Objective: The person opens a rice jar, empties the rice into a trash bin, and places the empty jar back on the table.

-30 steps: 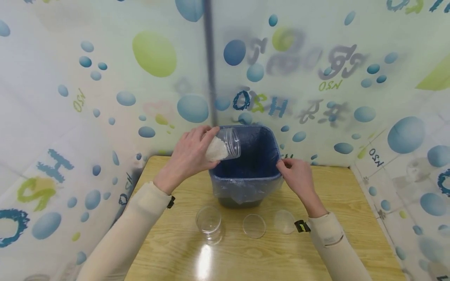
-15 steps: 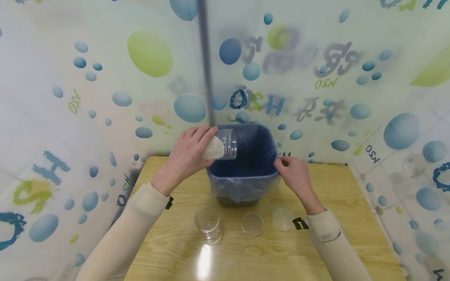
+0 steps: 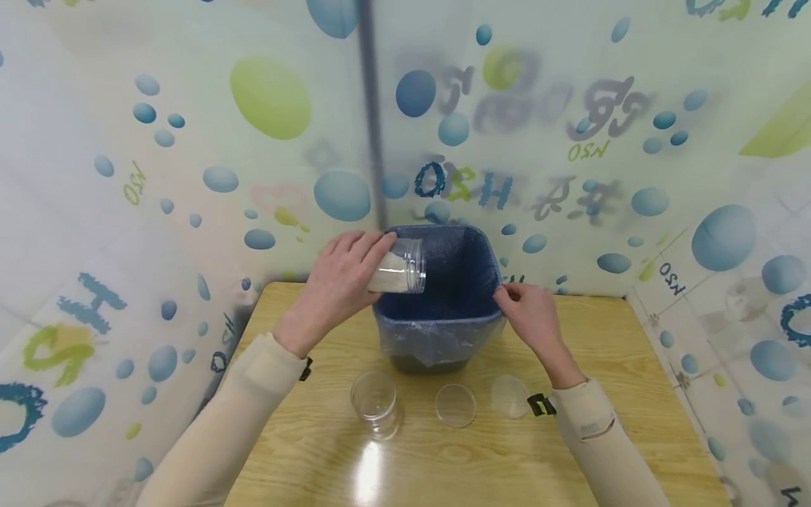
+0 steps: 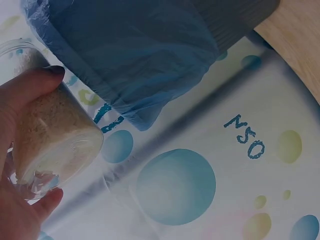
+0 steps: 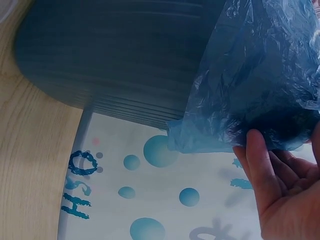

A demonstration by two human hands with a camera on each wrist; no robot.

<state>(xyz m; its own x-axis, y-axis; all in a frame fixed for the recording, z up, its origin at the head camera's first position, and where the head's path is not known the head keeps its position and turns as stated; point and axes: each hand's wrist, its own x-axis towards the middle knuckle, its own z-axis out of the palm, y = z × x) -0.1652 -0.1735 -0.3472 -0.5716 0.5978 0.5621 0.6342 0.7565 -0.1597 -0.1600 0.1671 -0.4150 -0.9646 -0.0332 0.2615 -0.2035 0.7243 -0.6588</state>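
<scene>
My left hand (image 3: 342,274) grips a clear jar (image 3: 408,264) lying nearly on its side, its mouth facing right over the left part of a blue bin (image 3: 459,257). White, grainy contents (image 3: 388,274) lie along the jar's lower side. In the left wrist view, thumb and fingers reach around the jar (image 4: 65,125) near its base. A thin plastic liner (image 3: 431,341) covers the bin's rim and hangs down outside. My right hand (image 3: 533,317) pinches this liner at the rim's right side. The right wrist view shows fingers on the liner's (image 5: 245,75) edge; some fingertips are hidden.
In front of the bin, a clear jar (image 3: 375,405) stands on the wooden table (image 3: 507,465). Two thin round clear discs, one in the middle (image 3: 455,405) and one on the right (image 3: 509,396), lie beside it. A patterned curtain (image 3: 272,176) hangs close behind the bin.
The jar in my left hand has dipped slightly, and its white contents now lie flatter along the lower side. My right hand keeps its place at the rim. The head view has shifted slightly.
</scene>
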